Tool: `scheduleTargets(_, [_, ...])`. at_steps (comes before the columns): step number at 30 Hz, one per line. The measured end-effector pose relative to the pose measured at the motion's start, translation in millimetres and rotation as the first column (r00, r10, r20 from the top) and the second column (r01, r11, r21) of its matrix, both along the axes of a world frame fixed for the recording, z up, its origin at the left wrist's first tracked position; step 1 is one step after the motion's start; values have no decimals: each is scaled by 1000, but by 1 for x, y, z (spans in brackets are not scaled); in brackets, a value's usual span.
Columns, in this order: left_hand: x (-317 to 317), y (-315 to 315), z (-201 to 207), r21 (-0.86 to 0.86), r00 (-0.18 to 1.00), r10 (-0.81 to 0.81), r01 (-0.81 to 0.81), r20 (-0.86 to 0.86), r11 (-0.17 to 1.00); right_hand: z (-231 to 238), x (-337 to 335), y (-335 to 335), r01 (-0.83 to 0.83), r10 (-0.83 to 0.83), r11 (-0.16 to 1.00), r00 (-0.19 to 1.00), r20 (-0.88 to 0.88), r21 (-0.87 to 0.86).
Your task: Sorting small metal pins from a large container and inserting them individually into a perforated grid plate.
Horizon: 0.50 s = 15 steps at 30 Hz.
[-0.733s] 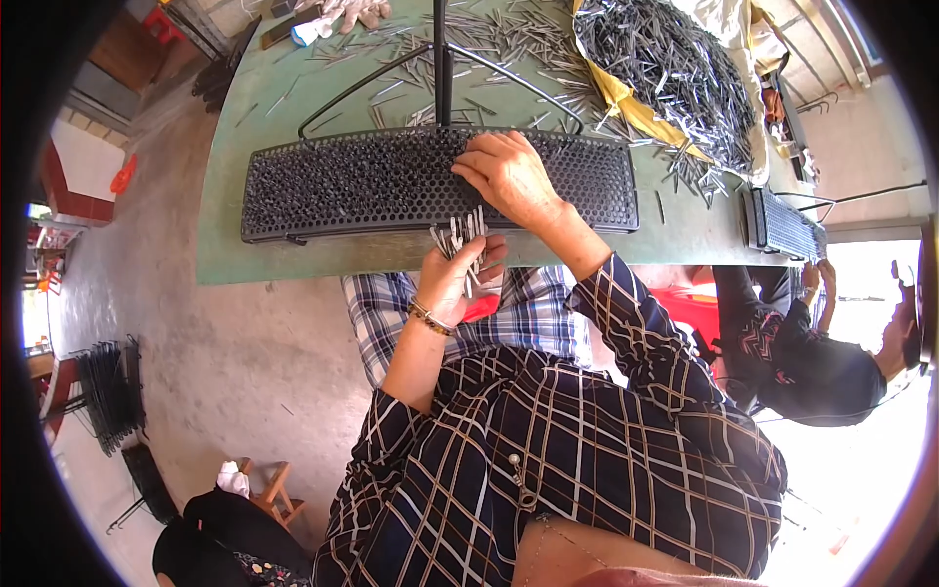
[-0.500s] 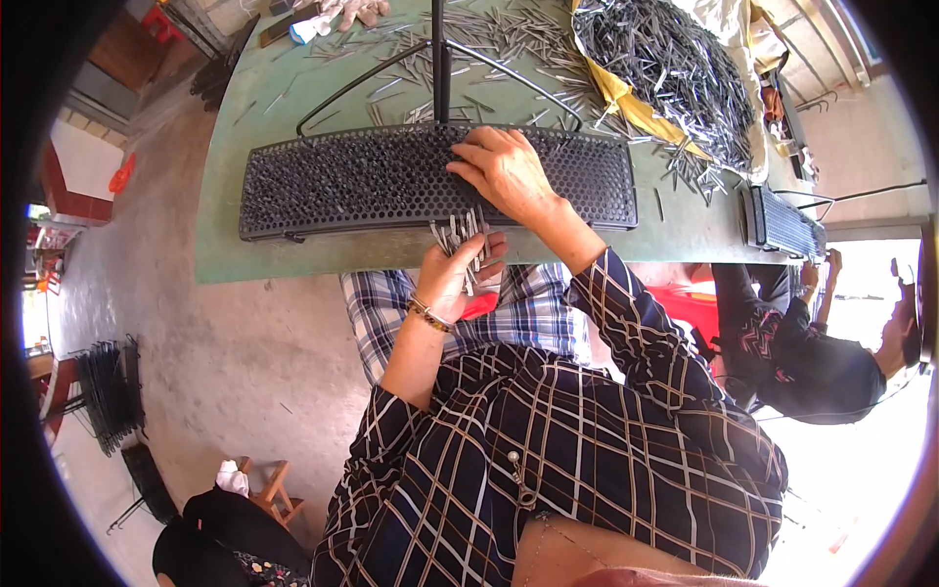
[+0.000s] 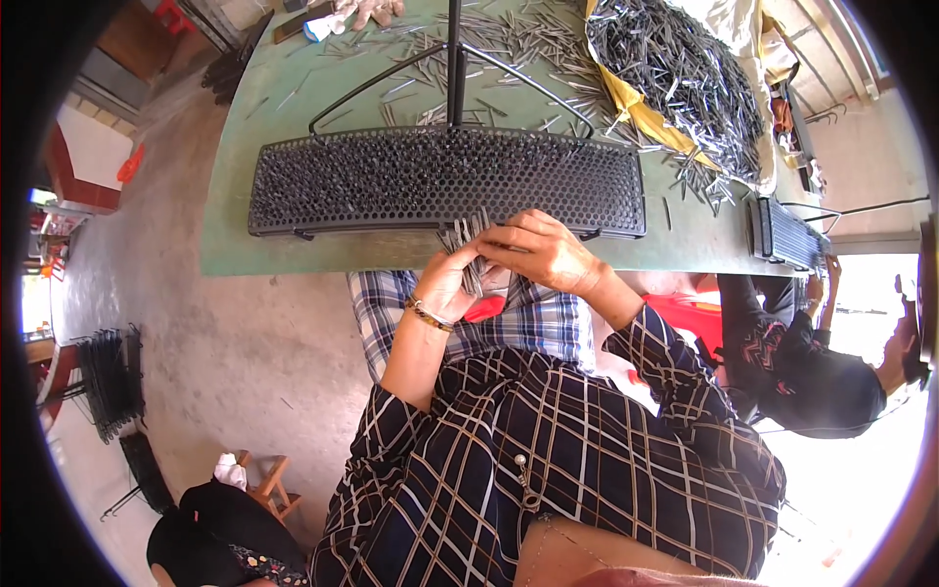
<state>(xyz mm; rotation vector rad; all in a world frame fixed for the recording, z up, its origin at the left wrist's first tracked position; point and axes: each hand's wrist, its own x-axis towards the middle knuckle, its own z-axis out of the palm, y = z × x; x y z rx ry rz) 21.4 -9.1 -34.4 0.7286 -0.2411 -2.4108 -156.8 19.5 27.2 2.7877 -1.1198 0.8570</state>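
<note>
In my left hand (image 3: 442,286), closed just below the table's front edge, is a bunch of thin grey metal strips (image 3: 468,231), their ends fanning up. My right hand (image 3: 550,252) has its fingers pinched together at that bunch; its fingertips touch the strips. Just beyond both hands lies a long black panel (image 3: 450,186) full of round holes, with a black rod frame (image 3: 455,88) rising from its far side. Dark strip ends crowd the holes on the left and middle; the holes at the right look bare.
Loose strips (image 3: 528,39) are scattered across the far part of the green table (image 3: 230,230). A large open sack (image 3: 675,78) of strips lies at the back right. Gloves (image 3: 362,14) rest far left. At right, another person (image 3: 822,377) works at a similar panel (image 3: 787,235).
My right hand has come back from the panel's holes toward me and now meets the strips in my left hand. My left hand stays in nearly the same place.
</note>
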Motion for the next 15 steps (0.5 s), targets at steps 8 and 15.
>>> scheduleTargets(8, [6, -5, -8, -28, 966, -102, 98, -239, 995, -6, -6, -3, -65, 58, 989, 997, -54, -137])
scheduleTargets(15, [-1, 2, 8, -64, 999, -48, 49, 12, 997, 8, 2, -28, 250, -266, 964, 884, 385, 93])
